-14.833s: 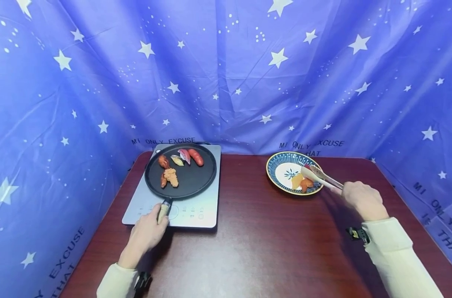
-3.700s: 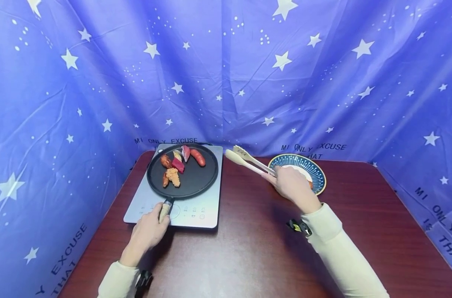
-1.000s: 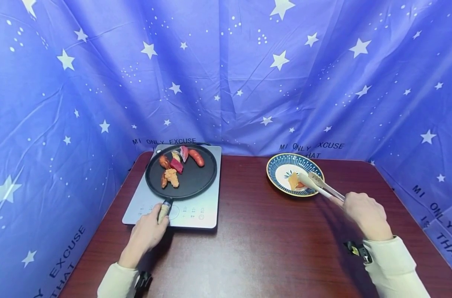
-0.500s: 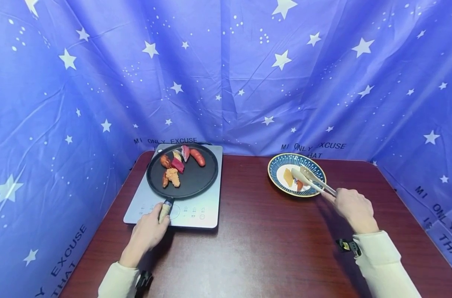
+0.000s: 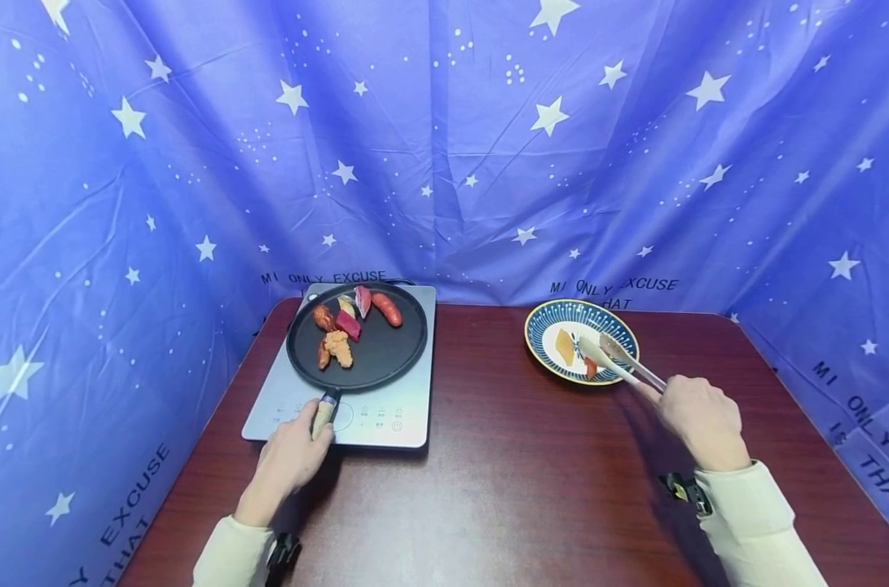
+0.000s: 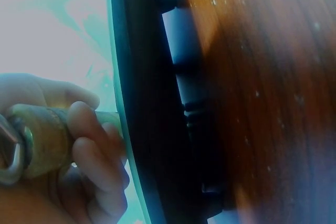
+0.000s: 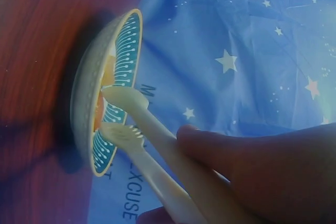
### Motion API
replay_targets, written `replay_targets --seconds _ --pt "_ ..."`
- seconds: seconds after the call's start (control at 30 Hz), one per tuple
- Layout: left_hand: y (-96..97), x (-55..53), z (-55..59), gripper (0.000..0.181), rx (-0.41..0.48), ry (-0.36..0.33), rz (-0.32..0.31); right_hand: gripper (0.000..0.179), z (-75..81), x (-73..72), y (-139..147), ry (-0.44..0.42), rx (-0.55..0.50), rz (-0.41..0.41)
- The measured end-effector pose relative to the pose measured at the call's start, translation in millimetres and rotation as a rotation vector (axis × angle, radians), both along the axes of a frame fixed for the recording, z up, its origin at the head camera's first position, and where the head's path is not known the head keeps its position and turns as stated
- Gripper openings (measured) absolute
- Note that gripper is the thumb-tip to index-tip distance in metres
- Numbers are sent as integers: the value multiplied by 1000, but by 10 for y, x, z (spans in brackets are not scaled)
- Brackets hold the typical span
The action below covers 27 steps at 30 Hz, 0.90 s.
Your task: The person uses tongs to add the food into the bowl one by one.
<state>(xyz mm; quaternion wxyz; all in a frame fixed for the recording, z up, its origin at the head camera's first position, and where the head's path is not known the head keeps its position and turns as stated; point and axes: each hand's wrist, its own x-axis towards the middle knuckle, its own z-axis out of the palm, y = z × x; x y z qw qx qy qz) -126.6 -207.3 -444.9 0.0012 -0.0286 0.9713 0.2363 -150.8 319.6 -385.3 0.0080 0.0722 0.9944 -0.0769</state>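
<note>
My left hand [image 5: 290, 452] grips the handle [image 5: 323, 416] of a black frying pan [image 5: 385, 355]; the left wrist view shows its fingers curled round that handle [image 6: 44, 135]. My right hand [image 5: 704, 420] holds a pair of tongs [image 5: 594, 352]. Their tips are down in a blue-patterned plate [image 5: 541, 322], slightly apart. An orange-red food piece [image 5: 591, 369] lies at the tips, partly hidden; whether they pinch it I cannot tell. Left of it lies a flat yellow piece [image 5: 565, 346]. Several toy-like foods are in the pan, including a red sausage [image 5: 387, 310] and a fried chicken piece [image 5: 338, 349].
Under the pan stands a silver induction cooker [image 5: 407, 416] on the left of the dark red table [image 5: 488, 489]. A blue star-printed curtain [image 5: 444, 204] hangs behind and at both sides.
Earlier, a dark red piece went from plate to pan. Over the last second the tongs shifted left and the yellow piece slid left in the plate. The left hand stays on the handle.
</note>
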Motion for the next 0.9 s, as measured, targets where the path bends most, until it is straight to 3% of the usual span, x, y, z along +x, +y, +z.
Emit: replay_targets --seconds 0.33,0.63,0.9 --pt "-4 4 1 52 0 -3 -3 76 73 15 -29 -81 2 14" --pt "-2 -11 1 51 1 7 -7 67 -24 -133 17 -56 -11 42" --pt "-10 -7 -11 52 -3 6 -4 69 -148 -282 61 29 -21 58"
